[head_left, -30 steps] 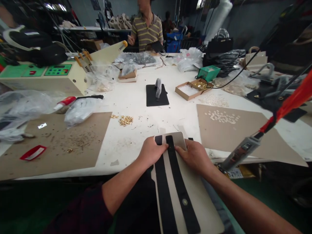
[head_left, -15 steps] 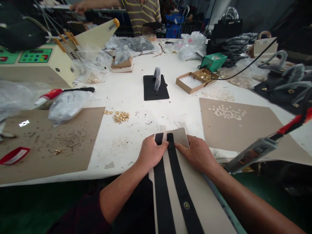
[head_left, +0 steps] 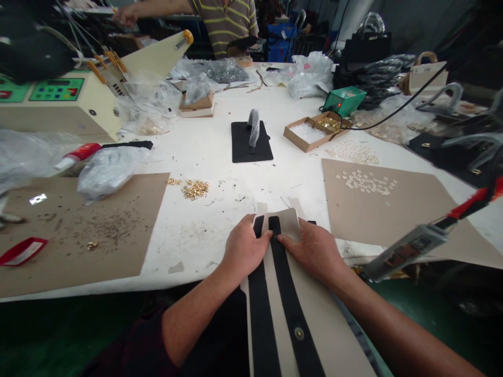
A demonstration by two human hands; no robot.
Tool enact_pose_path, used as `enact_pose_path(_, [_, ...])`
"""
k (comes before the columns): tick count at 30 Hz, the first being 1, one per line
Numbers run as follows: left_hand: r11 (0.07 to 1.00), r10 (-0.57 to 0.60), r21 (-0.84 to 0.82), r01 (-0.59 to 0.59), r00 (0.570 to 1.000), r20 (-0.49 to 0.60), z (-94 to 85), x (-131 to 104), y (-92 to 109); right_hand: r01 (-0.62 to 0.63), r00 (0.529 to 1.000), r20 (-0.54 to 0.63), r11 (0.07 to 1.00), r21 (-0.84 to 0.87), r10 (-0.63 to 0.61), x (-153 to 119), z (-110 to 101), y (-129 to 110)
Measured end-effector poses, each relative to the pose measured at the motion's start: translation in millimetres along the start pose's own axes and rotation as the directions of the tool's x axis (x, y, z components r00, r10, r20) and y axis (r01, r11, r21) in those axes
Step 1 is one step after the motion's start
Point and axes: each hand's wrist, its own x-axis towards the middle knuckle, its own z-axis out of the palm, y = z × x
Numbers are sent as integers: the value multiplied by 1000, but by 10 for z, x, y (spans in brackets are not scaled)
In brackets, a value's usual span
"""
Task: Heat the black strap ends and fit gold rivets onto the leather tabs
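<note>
A beige panel (head_left: pixel 314 314) with two black straps (head_left: pixel 286 277) along it leans from my body toward the table edge. Near its far end, my left hand (head_left: pixel 245 246) grips the left side, thumb pressed on the strap. Opposite it, my right hand (head_left: pixel 318 250) is closed round the right side, its thumb also on the strap, close to the left thumb. The fingers of both hands are hidden beneath the panel. A round metal snap (head_left: pixel 299 333) sits on the right strap, nearer to me.
Gold metal fittings (head_left: pixel 195 189) lie in a pile on the white table (head_left: pixel 220 235). Beyond stands a black panel with a wrapped handle (head_left: pixel 254 131). A divided cardboard box (head_left: pixel 302 144) is right of it. A grey cylindrical tool (head_left: pixel 408 251) hangs at right. A co-worker (head_left: pixel 228 26) stands at the far side.
My hands and the panel's far end have shifted slightly; my right thumb has moved left, nearer the left one. A red light now shows on the green box at the back.
</note>
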Motion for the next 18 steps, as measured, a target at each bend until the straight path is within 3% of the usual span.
enact_pose_path(3, [989,109,111,-98,988,-105,14,-31,-30,-3,1000,-1,1000,-10,3,-7,-7,-13])
enact_pose_path(6, [930,309,271,-250,930,-202,12,-74,-39,16,1000,-12,1000,-6,-16,-12,-8,-8])
enact_pose_path(8, [853,454,360,-379,878,-151,1,-110,-28,29,999,-30,1000,1,-29,-5,-10,1])
enact_pose_path(10, [792,537,362,-492,843,-27,-7,-145,-25,46,998,-33,999,16,-45,12,-16,5])
enact_pose_path(13, [806,537,275,-524,843,33,15,-161,-91,65,998,-21,995,70,-63,49,-21,-1])
enact_pose_path(16, [848,510,206,-488,858,-65,76,-107,-237,60,997,-51,984,169,-52,48,-14,-11])
enact_pose_path(18, [851,519,162,-499,847,-114,115,-53,-336,120,983,-167,948,294,-72,-38,-18,-6])
